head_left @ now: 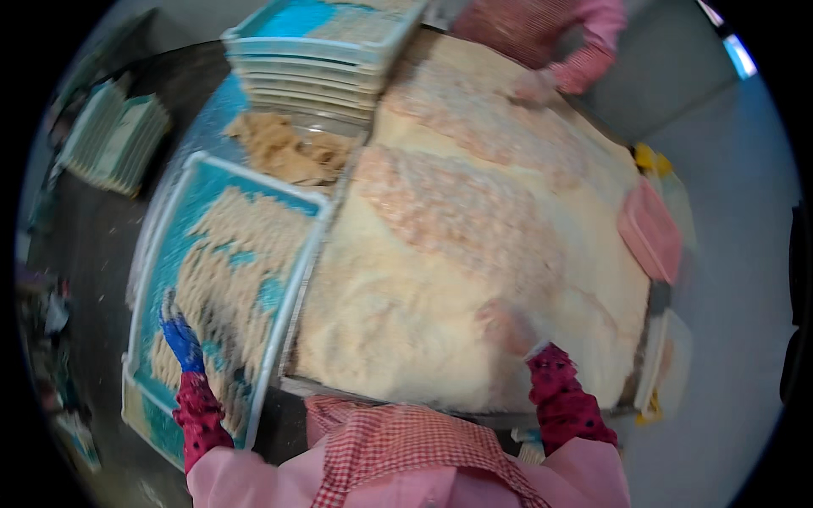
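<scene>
My left hand (181, 337), in a blue glove with pale powder on the fingertips, is over the left part of a white-rimmed tray (258, 180). Its fingers are stretched out and I see nothing held in them. Rows of pale, crumb-coated pieces (241, 224) cover much of the tray's blue bottom. Low over a wide bed of cream-coloured crumbs or flour (373, 313) is my right hand (508, 326), smeared by motion, so its grip does not show. Just beyond it lies a heap of pinkish, wet-looking small pieces (466, 212), too blurred to name.
Stacked trays (305, 63) stand at the back left, with a tan cloth (292, 148) in front. Across the table a co-worker's hand (533, 87) touches another pinkish heap (483, 118). A pink basket (649, 229) sits at the right edge. More trays (118, 140) stand far left.
</scene>
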The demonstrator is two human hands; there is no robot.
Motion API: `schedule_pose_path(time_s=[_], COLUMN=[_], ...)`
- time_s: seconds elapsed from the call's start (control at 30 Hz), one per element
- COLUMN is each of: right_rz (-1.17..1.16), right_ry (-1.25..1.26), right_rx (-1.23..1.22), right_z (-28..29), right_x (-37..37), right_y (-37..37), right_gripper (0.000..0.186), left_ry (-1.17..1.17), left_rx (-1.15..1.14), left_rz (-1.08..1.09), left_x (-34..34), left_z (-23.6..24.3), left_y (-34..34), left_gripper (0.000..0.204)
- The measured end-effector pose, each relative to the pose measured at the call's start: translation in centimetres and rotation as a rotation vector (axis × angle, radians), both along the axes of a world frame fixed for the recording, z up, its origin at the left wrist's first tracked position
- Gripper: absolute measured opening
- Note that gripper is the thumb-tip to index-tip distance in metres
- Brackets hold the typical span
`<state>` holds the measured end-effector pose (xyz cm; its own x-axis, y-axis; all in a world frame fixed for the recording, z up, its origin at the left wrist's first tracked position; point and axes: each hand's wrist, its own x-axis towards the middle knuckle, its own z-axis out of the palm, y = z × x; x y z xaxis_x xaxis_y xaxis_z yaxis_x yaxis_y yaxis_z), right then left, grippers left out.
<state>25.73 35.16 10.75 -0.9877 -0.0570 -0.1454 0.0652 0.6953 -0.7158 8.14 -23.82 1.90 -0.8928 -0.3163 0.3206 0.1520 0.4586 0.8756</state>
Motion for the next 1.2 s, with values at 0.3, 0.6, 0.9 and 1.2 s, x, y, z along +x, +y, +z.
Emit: schedule_pose_path(time_s=[0.3,0.6,0.9,1.2], right_rz=[0.004,0.090,-0.719,-0.158], right_ry=[0.165,0.114,-0.064,0.437], right_rx=[0.504,0.339,-0.246,0.097], right_z=[-2.1,-0.7,-3.4,-0.7], right_x=[4.1,7.4,7.7,4.5], right_y=[-6.6,-1.5,-3.4,-12.6], right_gripper=[0.036,0.039,0.028,0.039], left_ry=[-0.125,-0.653,-0.985,-0.890], left_rx=[-0.540,0.588,1.484,1.863], left_rz=[-1.182,-1.122,-0.992,-0.980], left_x=[7.6,8.6,11.2,11.3], left_z=[2.3,1.8,1.2,0.9], left_y=[31.5,34.8,34.7,38.0], left_gripper=[0.043,0.029,0.032,0.053])
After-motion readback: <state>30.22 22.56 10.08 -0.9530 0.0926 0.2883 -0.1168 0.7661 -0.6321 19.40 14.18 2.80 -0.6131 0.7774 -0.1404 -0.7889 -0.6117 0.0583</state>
